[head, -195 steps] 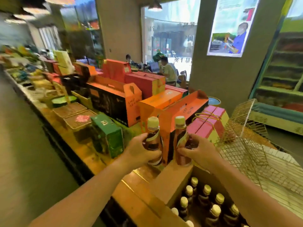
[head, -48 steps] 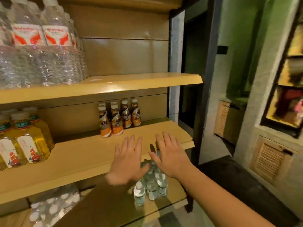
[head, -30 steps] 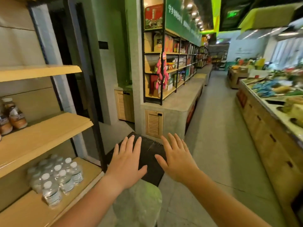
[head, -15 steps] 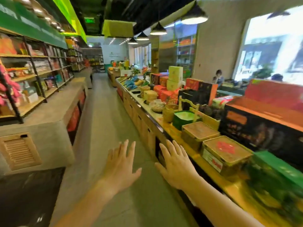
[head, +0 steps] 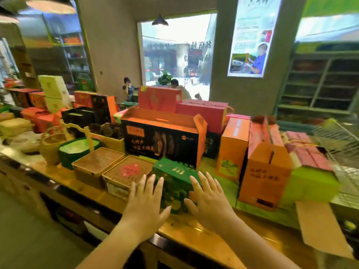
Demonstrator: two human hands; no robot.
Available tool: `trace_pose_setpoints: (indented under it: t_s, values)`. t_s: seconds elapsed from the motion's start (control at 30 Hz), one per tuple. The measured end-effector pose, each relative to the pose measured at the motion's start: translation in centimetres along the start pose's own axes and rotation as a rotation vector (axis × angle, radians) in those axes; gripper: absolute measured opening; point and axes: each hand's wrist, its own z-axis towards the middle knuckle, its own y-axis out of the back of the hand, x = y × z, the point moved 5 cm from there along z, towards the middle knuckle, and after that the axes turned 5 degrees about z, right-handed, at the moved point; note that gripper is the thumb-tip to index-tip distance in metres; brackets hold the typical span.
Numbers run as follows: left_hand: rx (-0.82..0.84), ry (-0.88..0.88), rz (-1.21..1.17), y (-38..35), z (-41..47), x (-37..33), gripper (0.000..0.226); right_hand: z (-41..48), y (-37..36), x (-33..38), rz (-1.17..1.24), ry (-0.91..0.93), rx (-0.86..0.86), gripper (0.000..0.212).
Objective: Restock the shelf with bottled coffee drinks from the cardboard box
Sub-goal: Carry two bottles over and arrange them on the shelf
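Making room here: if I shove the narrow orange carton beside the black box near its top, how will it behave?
The narrow orange carton stands upright on a small base, so it would probably tip before sliding. Its walls look stiff.

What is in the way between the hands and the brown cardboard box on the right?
Nothing that shows. The right hand and left hand hover open over the counter, and only countertop lies between them and the cardboard box flap. The orange carton stands farther back. The bottles are out of view.
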Motion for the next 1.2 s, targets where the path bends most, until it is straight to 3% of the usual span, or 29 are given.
trace_pose_setpoints:
  t_s: [0.17,0.27,0.37,0.6,0.93,1.2]
  values:
    - [-0.019,-0.217,-0.003,-1.2,8.3,-10.0,0.084,-0.6,1.2,-11.7,-0.022,-0.215,-0.015,0.071]
    - [-0.006,-0.365,-0.032,-1.3,13.3,-16.1,0.083,-1.0,2.2,-18.2,-0.037,-0.358,-0.053,0.088]
    - [0.014,-0.498,-0.06,-1.0,17.1,-21.3,0.082,-2.2,2.9,-23.3,-0.042,-0.481,-0.088,0.074]
    - [-0.012,-0.761,-0.134,-1.2,23.4,-34.5,0.082,-6.5,3.0,-36.1,-0.097,-0.75,-0.053,0.074]
    - [0.0,-0.89,-0.136,-2.7,23.3,-53.7,0.083,-15.3,3.4,-50.9,0.03,-0.91,-0.078,0.072]
    - [0.145,-0.815,-0.124,-6.5,21.1,-68.6,0.082,-22.5,0.8,-65.2,0.118,-0.874,0.001,0.073]
